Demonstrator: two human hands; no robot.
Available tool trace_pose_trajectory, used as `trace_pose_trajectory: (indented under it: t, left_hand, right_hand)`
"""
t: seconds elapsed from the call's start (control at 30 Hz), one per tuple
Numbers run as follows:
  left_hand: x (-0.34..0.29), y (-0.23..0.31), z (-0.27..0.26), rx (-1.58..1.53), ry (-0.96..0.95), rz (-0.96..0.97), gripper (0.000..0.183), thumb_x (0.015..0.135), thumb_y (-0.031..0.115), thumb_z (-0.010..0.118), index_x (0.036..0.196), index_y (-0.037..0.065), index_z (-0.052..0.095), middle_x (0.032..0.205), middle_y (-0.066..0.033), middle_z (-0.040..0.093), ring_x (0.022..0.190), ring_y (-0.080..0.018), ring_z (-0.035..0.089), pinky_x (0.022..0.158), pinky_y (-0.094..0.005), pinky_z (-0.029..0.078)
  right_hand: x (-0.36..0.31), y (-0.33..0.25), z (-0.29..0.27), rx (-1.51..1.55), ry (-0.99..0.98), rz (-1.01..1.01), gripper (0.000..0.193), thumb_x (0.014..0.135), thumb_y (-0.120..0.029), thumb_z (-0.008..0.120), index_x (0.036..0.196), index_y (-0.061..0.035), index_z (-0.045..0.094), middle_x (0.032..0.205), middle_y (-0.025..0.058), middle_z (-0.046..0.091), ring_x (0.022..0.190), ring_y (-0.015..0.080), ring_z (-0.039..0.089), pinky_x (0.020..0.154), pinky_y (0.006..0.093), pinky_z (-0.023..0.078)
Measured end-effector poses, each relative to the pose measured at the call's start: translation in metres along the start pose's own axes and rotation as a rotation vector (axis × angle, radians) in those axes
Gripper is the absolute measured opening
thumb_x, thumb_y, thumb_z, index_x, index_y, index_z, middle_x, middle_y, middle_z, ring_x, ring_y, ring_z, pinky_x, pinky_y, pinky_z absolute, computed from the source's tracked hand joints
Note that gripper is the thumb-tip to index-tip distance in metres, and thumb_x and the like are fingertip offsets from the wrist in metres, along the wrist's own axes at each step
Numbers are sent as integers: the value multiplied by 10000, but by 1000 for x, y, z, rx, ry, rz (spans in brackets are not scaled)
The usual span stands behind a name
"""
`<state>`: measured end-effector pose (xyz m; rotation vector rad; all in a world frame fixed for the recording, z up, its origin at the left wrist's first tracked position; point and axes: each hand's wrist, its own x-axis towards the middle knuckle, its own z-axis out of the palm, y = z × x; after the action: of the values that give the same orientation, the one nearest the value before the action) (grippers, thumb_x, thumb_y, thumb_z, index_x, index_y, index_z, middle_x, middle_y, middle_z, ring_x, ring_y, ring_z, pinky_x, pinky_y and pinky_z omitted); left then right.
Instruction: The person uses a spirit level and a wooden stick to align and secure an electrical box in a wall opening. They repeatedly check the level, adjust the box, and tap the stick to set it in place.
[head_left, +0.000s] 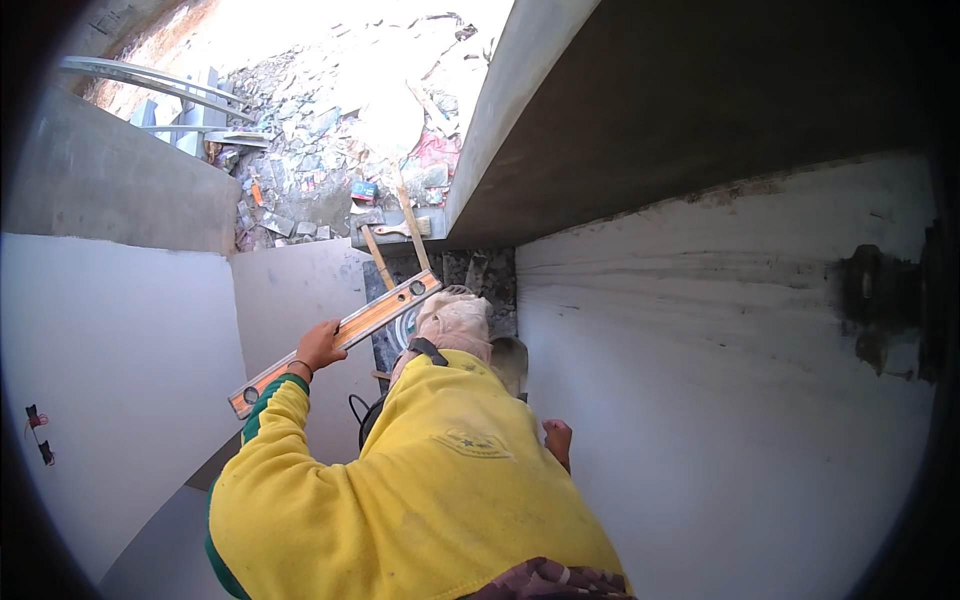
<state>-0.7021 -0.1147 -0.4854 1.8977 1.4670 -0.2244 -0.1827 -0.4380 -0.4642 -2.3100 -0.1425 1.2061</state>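
Note:
My left hand (320, 347) is wrapped round the middle of a long spirit level (385, 312), orange with silvery edges and round vial windows. The level slants from beside my left sleeve up to the front of my body. Low at my right side, close to the white wall, my right hand (558, 438) has its fingers curled in. Whatever it holds, if anything, is hidden. Beyond the level's far end, two wooden strips (411, 222) lean near a paintbrush (405, 228) that lies on a grey ledge.
White walls rise on my left (120, 370) and right (650, 400), the right one with a dark, rough patch (880, 310). A grey concrete surface (680, 120) overhangs at upper right. Past the opening lie rubble (320, 130) and a small blue box (364, 190).

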Motion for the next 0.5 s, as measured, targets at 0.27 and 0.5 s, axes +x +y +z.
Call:
trace_pose_trajectory:
  t: [0.27, 0.5]
  left_hand:
    - [-19, -9, 31, 10, -10, -384, 586, 685, 300, 825, 1172, 56, 608, 1135, -171, 660, 1107, -366, 626, 945, -450, 534]
    - [-5, -26, 18, -245, -103, -274, 631, 595, 273, 871, 1135, 10, 675, 1043, -201, 723, 987, -348, 693, 881, -420, 553]
  right_hand:
    - [31, 15, 22, -65, -47, -192, 190, 897, -203, 740, 907, -18, 697, 646, -13, 567, 473, 90, 467, 413, 271, 358]
    - [12, -40, 42, -304, 141, -272, 285, 984, -310, 632, 922, -40, 698, 820, 145, 710, 726, 280, 665, 714, 391, 512]
